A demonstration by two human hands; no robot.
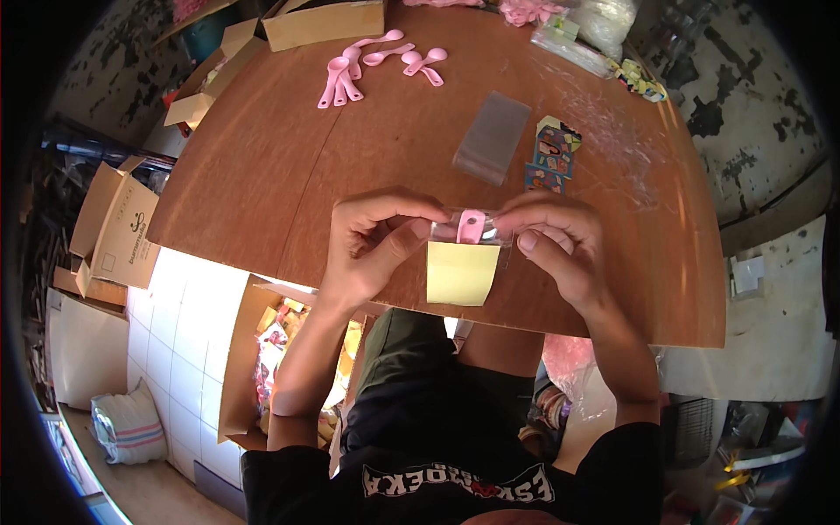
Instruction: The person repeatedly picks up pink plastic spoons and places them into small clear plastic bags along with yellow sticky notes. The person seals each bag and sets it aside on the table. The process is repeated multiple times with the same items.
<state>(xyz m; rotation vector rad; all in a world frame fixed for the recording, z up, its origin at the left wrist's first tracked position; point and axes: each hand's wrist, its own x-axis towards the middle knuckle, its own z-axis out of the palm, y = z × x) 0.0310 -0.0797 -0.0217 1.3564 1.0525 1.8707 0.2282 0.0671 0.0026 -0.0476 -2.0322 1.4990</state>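
Between my hands, near the table's front edge, is a clear plastic bag [445,233]. My left hand [372,245] pinches its left upper edge between thumb and fingers, and my right hand [564,243] has closed on the right side. A pink spoon handle [471,233] with a hole in its end shows at the bag's mouth; the rest of it is hidden behind a pale yellow card [462,276]. Beyond my hands lie a stack of clear bags [493,136] and several blue printed cards [555,150].
Several loose pink spoons [339,79] lie at the far left of the wooden table [262,184]. Cardboard boxes stand at the back and left. An open carton [236,367] of packed items sits below the table. Crumpled clear film [617,122] spreads over the right side.
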